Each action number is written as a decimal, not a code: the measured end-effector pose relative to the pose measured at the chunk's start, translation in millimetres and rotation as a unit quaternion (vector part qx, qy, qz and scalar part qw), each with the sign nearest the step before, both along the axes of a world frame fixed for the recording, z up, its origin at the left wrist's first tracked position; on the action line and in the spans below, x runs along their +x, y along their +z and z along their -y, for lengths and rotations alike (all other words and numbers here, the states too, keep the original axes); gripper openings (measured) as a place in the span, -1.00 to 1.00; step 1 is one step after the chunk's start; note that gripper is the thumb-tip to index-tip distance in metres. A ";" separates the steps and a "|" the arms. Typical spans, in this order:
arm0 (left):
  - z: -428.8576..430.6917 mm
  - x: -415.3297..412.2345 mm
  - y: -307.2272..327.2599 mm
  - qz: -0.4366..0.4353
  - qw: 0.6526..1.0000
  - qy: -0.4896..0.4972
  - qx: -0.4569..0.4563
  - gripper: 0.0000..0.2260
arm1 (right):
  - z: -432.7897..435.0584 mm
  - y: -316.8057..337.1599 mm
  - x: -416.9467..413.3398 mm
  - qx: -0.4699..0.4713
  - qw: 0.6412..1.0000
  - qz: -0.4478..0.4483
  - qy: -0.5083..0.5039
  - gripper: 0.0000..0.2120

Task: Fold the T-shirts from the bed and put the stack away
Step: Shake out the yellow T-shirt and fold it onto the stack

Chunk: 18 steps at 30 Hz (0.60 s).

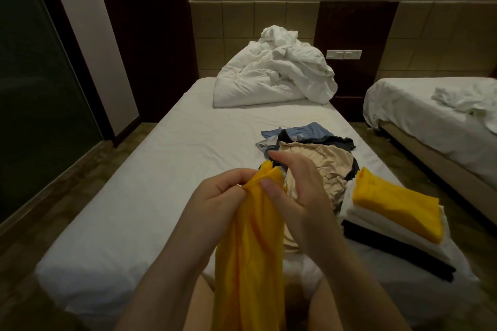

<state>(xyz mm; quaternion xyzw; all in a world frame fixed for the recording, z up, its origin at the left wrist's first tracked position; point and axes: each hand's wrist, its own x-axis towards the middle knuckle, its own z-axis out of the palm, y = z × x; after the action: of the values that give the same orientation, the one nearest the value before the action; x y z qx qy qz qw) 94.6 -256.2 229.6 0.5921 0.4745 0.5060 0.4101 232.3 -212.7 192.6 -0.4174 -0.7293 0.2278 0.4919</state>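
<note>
Two hands above bed (134,183): left hand (223,192) and right hand (297,185) pinch yellow T-shirt (250,255) by upper end, fingers curled on cloth. I see it bunched, long axis running down toward me.

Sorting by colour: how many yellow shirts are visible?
2: a hanging yellow shirt held by left hand and right hand, a folded yellow shirt atop the stack. Loose pile may hide more.
</note>
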 end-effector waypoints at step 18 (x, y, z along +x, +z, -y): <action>-19.4 -12.0 15.0 -0.138 0.979 0.022 0.148 -0.79 | -16.6 59.9 7.0 0.088 0.994 -0.012 0.059 -0.93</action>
<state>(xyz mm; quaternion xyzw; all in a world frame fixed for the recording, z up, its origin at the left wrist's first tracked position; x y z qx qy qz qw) 82.6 -236.8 244.7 0.7000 0.4594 0.4927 0.2369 239.3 -196.0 252.5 -0.3261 -0.7639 0.1960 0.5213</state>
